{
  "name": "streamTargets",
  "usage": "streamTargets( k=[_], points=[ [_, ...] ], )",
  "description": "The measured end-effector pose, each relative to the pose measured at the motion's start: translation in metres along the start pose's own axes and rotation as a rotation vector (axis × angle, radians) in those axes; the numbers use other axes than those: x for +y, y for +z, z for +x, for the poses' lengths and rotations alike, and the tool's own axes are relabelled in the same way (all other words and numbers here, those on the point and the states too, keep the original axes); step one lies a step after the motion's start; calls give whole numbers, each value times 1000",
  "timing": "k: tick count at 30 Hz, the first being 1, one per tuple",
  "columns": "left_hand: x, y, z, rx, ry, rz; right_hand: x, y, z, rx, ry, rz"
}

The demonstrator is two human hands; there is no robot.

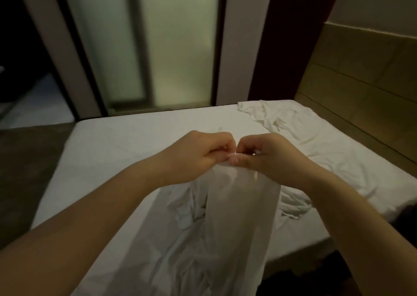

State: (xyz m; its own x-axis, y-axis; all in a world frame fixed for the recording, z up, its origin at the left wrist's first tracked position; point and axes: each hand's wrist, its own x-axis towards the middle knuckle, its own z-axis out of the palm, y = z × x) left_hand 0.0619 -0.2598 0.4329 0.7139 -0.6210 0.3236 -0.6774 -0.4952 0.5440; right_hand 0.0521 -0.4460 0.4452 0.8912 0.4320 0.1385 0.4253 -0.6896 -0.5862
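Room: dim bedroom, with a frosted glass door (176,47) behind the bed and a wooden headboard (361,88) along the right.
Bed (135,142): white-covered and broad, lying under all the work.
White cloth (243,205): the piece in hand. It is lifted off the bed and hangs from the hands in a long narrow drape toward the camera, its lower end running out of view. Held high, probably so its weight pulls it straight and the top edge can be found.
Loose linen (277,115): a crumpled white heap at the far corner by the headboard, well apart from the hands. More rumpled folds lie on the bed under the hanging cloth.
Arms: both bare and stretched forward, converging above mid-bed.
Left hand (203,153): fingers curled, thumb and fingertips pinching the cloth's top edge.
Right hand (266,155): same curl, pinching that edge just beside the left, knuckles nearly touching.
Reading: likely working the hem or an opening apart. Whether the cloth is a sheet or a pillowcase is unclear.
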Motion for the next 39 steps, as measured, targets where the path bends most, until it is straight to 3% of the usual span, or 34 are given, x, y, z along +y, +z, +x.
streamTargets(
  k=[3, 6, 10, 13, 18, 20, 22, 26, 30, 34, 39],
  points=[
    [-1, 6, -12, 10, -133, -148, -14, -6, 3, 0, -87, -133],
    [-2, 10, -10, 129, -239, -316, -23, -25, 13, 77, -111, -150],
    [-13, 5, 24, 199, -306, -427, -21, -63, 38, 189, -55, 135],
    [-40, 11, 55, 233, -337, -354, -18, -96, 61, 242, 13, 378],
    [-98, 23, 106, 436, -423, -343, 3, -135, 126, 451, 140, 571],
    [-123, -19, 149, 588, -385, -212, 13, -158, 162, 574, 188, 643],
    [-134, -105, 200, 716, -297, -60, 9, -193, 202, 666, 166, 634],
    [-93, -309, 271, 896, 4, 255, -64, -278, 287, 896, -58, 544],
    [-32, -433, 275, 1014, 92, 452, -155, -348, 335, 1145, -271, 379],
    [-2, -472, 255, 895, 114, 415, -186, -384, 338, 1247, -360, 210],
    [0, -418, 235, 752, -7, 250, -140, -365, 339, 1246, -379, 160]
  ],
)
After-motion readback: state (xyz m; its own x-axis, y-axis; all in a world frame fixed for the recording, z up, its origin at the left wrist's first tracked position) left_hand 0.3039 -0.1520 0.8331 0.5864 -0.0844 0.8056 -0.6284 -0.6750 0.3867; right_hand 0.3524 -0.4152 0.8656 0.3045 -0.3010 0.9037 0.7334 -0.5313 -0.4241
